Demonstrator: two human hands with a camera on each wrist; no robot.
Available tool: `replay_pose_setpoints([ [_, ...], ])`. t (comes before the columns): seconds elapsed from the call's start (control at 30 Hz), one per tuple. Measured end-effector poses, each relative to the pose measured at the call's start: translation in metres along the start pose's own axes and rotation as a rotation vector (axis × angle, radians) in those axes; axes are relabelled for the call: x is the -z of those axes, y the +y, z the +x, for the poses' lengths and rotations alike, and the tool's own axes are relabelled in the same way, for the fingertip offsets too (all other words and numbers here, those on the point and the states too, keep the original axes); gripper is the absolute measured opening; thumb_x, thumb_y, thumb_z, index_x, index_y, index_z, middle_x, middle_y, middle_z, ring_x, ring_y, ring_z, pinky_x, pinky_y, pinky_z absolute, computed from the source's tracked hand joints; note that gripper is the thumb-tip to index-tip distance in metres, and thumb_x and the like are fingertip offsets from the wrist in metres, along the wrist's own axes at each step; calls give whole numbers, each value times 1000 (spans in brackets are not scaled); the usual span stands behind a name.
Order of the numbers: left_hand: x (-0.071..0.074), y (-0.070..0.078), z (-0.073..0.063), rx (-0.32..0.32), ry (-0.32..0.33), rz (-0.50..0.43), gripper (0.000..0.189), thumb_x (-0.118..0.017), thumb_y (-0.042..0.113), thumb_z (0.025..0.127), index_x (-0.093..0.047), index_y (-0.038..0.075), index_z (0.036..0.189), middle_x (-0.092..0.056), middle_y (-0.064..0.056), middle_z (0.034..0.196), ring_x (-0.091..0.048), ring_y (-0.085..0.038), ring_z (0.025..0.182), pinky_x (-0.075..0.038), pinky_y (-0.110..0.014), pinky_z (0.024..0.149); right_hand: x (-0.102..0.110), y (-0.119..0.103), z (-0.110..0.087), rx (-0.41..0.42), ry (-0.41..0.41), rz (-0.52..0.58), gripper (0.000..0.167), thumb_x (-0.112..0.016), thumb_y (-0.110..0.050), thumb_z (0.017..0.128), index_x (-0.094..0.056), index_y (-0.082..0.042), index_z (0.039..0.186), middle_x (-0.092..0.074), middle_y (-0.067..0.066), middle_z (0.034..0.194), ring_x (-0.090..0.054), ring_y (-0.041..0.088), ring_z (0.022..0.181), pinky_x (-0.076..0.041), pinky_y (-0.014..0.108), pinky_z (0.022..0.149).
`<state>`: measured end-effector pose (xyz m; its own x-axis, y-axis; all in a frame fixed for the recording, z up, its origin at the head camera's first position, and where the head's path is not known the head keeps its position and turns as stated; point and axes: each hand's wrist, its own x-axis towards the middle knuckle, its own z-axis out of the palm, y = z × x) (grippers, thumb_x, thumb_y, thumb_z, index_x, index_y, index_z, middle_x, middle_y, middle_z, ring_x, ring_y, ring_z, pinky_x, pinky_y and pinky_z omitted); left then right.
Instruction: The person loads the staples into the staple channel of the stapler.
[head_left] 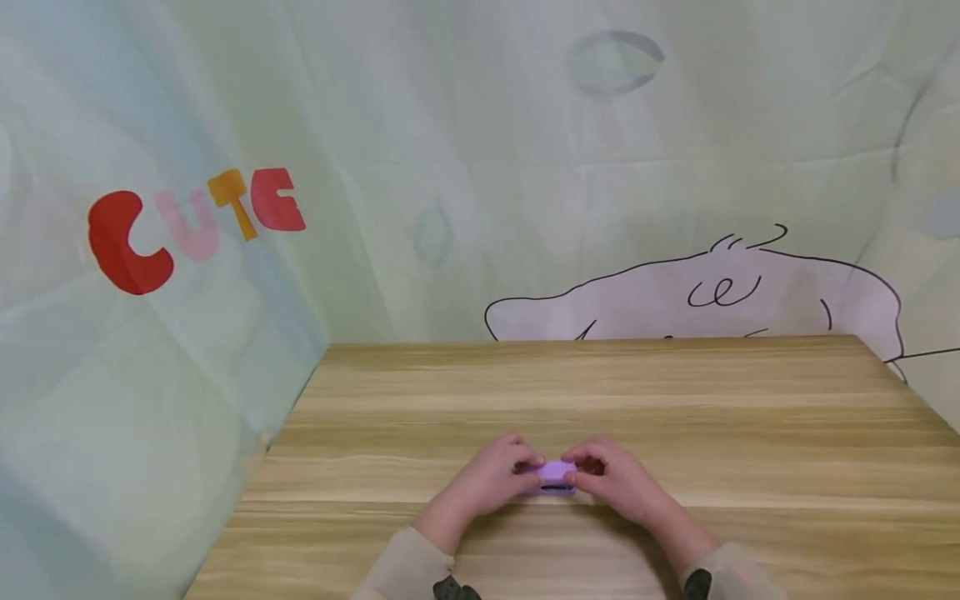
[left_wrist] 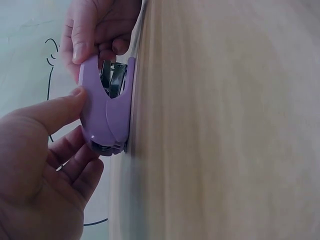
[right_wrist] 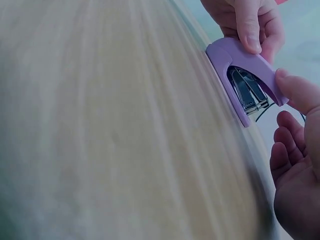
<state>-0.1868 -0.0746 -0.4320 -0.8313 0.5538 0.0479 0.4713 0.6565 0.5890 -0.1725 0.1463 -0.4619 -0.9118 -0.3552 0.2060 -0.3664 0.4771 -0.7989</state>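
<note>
A small purple stapler (head_left: 557,473) sits on the wooden table between both hands, its mouth gaping and the dark metal magazine (right_wrist: 245,90) showing inside. My left hand (head_left: 497,477) holds its rounded rear end, thumb on the near side in the head view and the other fingers behind. At the opposite end, my right hand (head_left: 617,482) pinches the tip of the upper purple arm between thumb and fingers. In the right wrist view the stapler's flat base (right_wrist: 231,95) runs along the table surface. Parts of both hands' fingers are hidden behind the stapler.
The wood-grain table (head_left: 420,392) reaches back to a pale hanging cloth (head_left: 465,108). Coloured letters (head_left: 135,246) are on the cloth at the left, and a line-drawn cartoon figure (head_left: 795,292) shows behind the table's far edge. Dark wrist devices (head_left: 697,583) sit at the sleeves.
</note>
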Motion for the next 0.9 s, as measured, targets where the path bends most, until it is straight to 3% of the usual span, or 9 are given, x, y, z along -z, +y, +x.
replay_pose_setpoints([
  [0.43,0,-2,-5,19,38,-61,25,-68,27,84,-70,14,106,-54,9,94,-53,-8,87,-47,-30,81,13,9,-8,-56,50,21,41,-74,-26,80,-62,-7,114,-59,1,92,-55,13,84,-49,26,74],
  [0.9,1,-15,-11,16,59,-103,36,-71,29,82,-66,16,115,-58,7,102,-55,-11,94,-47,-34,86,40,22,-26,-124,102,-32,43,-75,-23,80,-61,-6,117,-60,1,94,-57,13,86,-49,25,72],
])
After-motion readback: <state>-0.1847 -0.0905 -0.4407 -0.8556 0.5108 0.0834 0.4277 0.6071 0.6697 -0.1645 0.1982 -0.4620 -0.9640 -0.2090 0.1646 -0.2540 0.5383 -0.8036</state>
